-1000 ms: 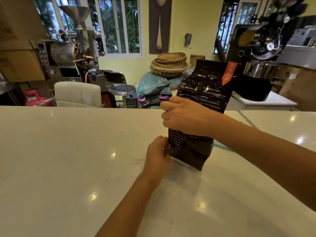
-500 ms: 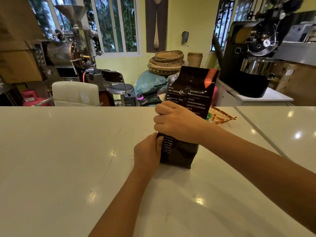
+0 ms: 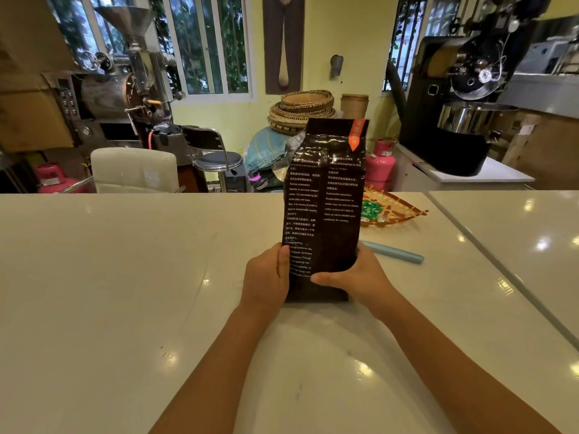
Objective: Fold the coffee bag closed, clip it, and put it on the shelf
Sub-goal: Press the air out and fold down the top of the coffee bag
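Both hands clasp the lower part of the coffee bag [image 3: 324, 211]: the left hand [image 3: 266, 281] wraps its left edge with the thumb lying up the printed face, the right hand [image 3: 360, 278] closes on the right edge with the thumb across the front near the base. Each grip is closed on the bag. It stands upright on the white counter [image 3: 125, 277], base down, top edge flat and not yet folded, an orange tag at its upper right corner. The glossy film looks slippery and creases readily; the body appears filled and fairly firm, so some weight is likely. Judged best hold for folding: pinch the flat top strip, one hand steadying the body. A light blue clip [image 3: 394, 252] lies on the counter just behind the right hand. No shelf can be identified.
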